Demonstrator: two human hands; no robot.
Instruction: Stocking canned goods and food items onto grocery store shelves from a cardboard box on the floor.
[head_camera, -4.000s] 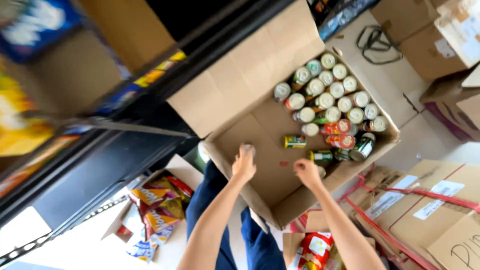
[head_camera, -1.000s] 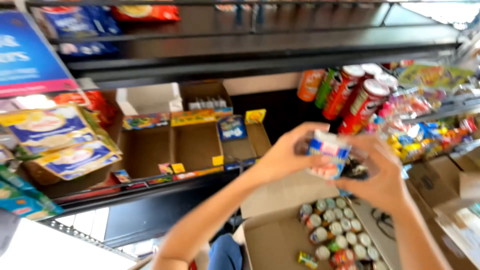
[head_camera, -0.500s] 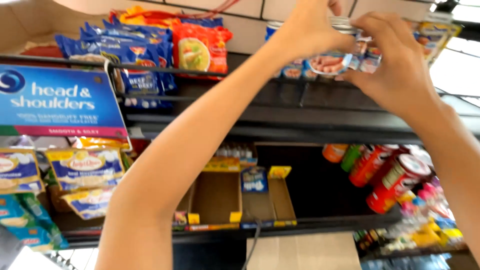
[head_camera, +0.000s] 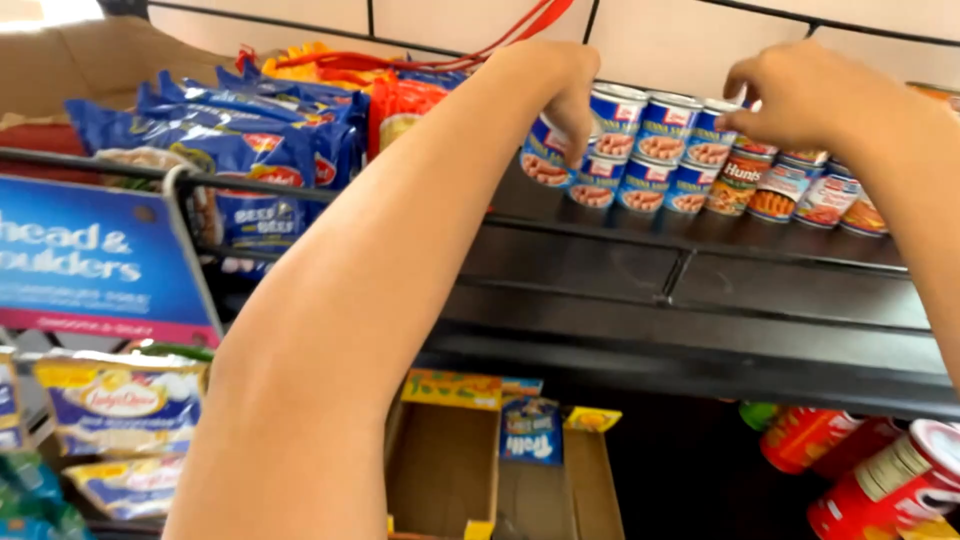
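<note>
Blue sign: a flat blue printed panel (head_camera: 95, 262) hangs at the left end of the shelving, below the wire rail.
Snack bags: soft blue foil bags (head_camera: 215, 140) and orange ones (head_camera: 395, 105) stand packed together on the left part of the top shelf; they look light and easily crushed.
Top shelf: a dark metal shelf (head_camera: 700, 280) carries the cans along its back edge, against the white tiled wall.
Left hand: the left hand (head_camera: 560, 85) curls over the leftmost small blue-labelled cylindrical tin can (head_camera: 548, 160), which tilts at the left end of the row; the fingers (head_camera: 578, 118) are bent and pressing on its top rim, with the thumb side hidden.
Blue cans: a stacked double row of matching blue-labelled tins (head_camera: 650, 150) sits touching one another at mid-shelf.
Handling: judged rigid, smooth-sided and fairly heavy for their size; the painted wall may be slippery, so the rim, or opposite sides of the wall, looks the surest hold.
Right hand: the right hand (head_camera: 810, 95) rests over the right end of the blue row, fingers curled and close together, touching can tops; whether it pinches one cannot be told.
Red-labelled cans: orange and red tins (head_camera: 790, 190) continue the row towards the right edge.
Cardboard trays: open brown display boxes (head_camera: 445, 470) on the lower shelf look nearly empty, one holding a small blue packet (head_camera: 530, 430).
Red canisters: tall red tubes (head_camera: 880, 480) lie at the lower right.
</note>
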